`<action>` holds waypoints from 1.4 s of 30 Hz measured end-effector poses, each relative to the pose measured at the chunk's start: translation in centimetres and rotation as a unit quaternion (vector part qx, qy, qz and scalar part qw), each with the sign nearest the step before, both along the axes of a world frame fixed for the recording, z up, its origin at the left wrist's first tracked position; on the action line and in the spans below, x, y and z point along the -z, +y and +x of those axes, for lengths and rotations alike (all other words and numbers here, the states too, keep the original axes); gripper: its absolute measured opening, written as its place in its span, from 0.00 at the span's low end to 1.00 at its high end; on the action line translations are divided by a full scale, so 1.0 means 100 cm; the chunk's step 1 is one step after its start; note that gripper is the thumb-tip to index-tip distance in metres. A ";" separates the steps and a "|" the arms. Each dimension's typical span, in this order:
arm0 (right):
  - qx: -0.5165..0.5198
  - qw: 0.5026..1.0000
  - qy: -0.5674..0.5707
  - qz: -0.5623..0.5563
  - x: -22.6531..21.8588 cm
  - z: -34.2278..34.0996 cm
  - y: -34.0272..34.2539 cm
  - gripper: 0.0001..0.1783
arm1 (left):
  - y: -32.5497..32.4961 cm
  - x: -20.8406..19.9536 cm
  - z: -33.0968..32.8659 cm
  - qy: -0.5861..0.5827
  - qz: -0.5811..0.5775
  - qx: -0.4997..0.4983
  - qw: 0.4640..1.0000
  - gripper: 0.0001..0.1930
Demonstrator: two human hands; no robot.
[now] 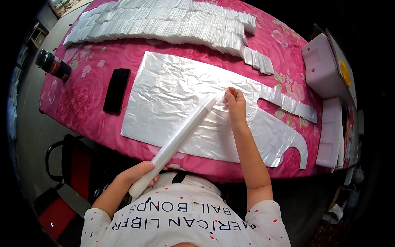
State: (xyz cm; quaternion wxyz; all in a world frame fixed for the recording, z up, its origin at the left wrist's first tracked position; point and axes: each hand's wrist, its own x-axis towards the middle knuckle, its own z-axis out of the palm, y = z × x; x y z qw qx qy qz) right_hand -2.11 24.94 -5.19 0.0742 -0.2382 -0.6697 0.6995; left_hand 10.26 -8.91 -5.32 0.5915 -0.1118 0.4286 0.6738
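Observation:
My left hand [141, 171] is wrapped round the lower end of a long white roll of thin plastic [177, 140]. The roll slants up and to the right, over a flat stack of white plastic vest bags [158, 88] with their handles toward the right. Just beyond the roll's upper end is my right hand [236, 106], its fingers curled into a pinch above the bags. Whatever lies between those fingertips, if anything, is too small to make out. Creases run across the shiny top bag.
Long rows of folded white packets [164, 24] line the table's far side. A black phone [117, 91] and a dark bottle [53, 64] are at the left. White foam boxes [323, 61] stand at the right on the pink flowered tablecloth [84, 105]. Red-and-black chairs [80, 168] stand lower left.

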 end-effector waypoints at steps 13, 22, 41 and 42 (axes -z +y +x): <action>-0.319 0.943 -0.092 0.034 -0.007 -0.007 0.007 0.12 | -0.006 0.007 0.000 -0.044 0.029 0.000 0.999 0.36; -0.232 0.969 -0.059 0.054 0.007 -0.008 0.043 0.10 | -0.016 0.006 -0.001 -0.081 0.028 0.026 0.996 0.37; -0.074 0.970 -0.018 0.230 0.006 -0.013 0.142 0.11 | 0.050 -0.065 -0.096 0.490 -0.139 0.386 0.769 0.23; -0.089 0.974 -0.023 0.207 0.003 -0.016 0.129 0.11 | 0.064 -0.063 -0.102 0.585 -0.182 0.372 0.697 0.21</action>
